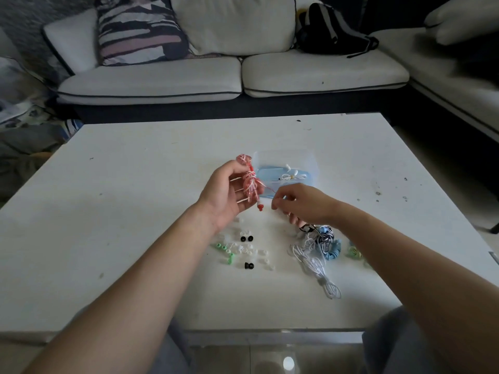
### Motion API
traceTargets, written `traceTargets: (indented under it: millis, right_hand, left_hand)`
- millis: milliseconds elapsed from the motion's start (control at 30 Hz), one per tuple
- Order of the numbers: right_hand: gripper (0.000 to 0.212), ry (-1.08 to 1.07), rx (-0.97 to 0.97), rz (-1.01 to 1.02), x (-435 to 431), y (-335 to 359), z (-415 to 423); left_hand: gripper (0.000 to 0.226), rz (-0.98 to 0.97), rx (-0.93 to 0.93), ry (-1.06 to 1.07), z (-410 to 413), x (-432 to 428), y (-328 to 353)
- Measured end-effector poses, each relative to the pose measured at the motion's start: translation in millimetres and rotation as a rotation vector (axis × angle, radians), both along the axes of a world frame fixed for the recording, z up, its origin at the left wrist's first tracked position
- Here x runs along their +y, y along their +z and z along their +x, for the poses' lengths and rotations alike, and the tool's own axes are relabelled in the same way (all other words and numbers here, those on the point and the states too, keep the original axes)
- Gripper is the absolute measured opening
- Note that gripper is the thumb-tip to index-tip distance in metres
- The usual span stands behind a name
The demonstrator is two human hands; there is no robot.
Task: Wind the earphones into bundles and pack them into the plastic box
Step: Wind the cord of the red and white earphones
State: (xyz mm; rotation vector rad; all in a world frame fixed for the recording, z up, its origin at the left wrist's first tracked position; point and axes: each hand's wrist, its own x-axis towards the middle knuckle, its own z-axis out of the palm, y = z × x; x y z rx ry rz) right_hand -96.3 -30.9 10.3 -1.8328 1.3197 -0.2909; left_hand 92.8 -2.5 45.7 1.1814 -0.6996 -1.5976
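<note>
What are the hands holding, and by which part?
The left hand grips the red-and-white earphone bundle around its middle; the right hand pinches the thin red strand running from it.

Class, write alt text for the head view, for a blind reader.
The left hand holds a wound bundle of red earphones over a white table while the right hand pinches its loose cord. Behind stands a clear box holding white earphones; ear tips and tangled earphones lie nearer.

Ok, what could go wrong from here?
The red earphone bundle looks loose in the left hand; if the right hand drops the cord tail, it may unwind. The right forearm, low over the tangled earphone pile, could snag it. Moving hands might scatter the ear tips.
</note>
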Motion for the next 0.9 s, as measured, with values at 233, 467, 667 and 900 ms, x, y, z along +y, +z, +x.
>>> traceTargets:
  millis: [233,467,667,900]
  right_hand:
    - [0.022,-0.198,-0.329,-0.122,-1,11,2]
    - [0.011,-0.308,-0.582,-0.049,2,14,17]
    - [0.001,-0.495,-0.769,-0.022,3,12,22]
    - [0.015,-0.55,-1.105,0.176,-3,27,22]
  left_hand:
    - [0.01,0.073,0.022,0.133,21,-7,-10]
    - [0.016,0.092,-0.392,0.044,22,-8,-21]
    - [0.008,0.109,-0.256,-0.082,15,-5,-20]
    - [0.02,0.064,-0.209,-0.356,-2,-1,-24]
